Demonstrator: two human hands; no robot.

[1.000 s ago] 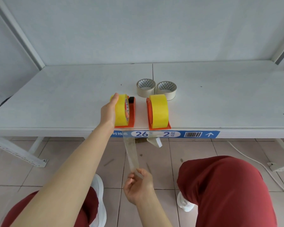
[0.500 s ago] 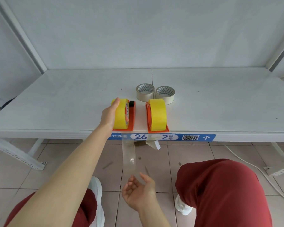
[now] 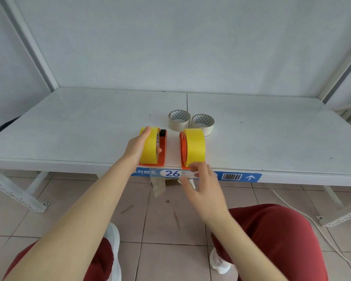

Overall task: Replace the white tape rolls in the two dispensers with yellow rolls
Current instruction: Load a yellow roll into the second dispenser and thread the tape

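Two orange dispensers stand side by side at the front edge of a white shelf (image 3: pixel 89 134), each loaded with a yellow roll. The left dispenser (image 3: pixel 162 148) carries the left yellow roll (image 3: pixel 150 147); the right dispenser (image 3: pixel 183 148) carries the right yellow roll (image 3: pixel 195 147). Two white rolls lie flat on the shelf just behind the dispensers, touching each other: the left white roll (image 3: pixel 179 120) and the right white roll (image 3: pixel 203 124).

The left hand (image 3: pixel 138 146) grips the left yellow roll, with the fingers curved over its top and outer side and the thumb against its inner face. The right hand (image 3: pixel 201 183) is blurred; its fingers are loosely spread and slightly curled in front of the shelf edge, just below the right dispenser. It holds nothing that can be made out.

A clear strip of tape (image 3: pixel 158 184) hangs down from the front of the left dispenser, over the blue label (image 3: pixel 249 177) on the shelf edge. The label shows the number 26, a barcode and an arrow
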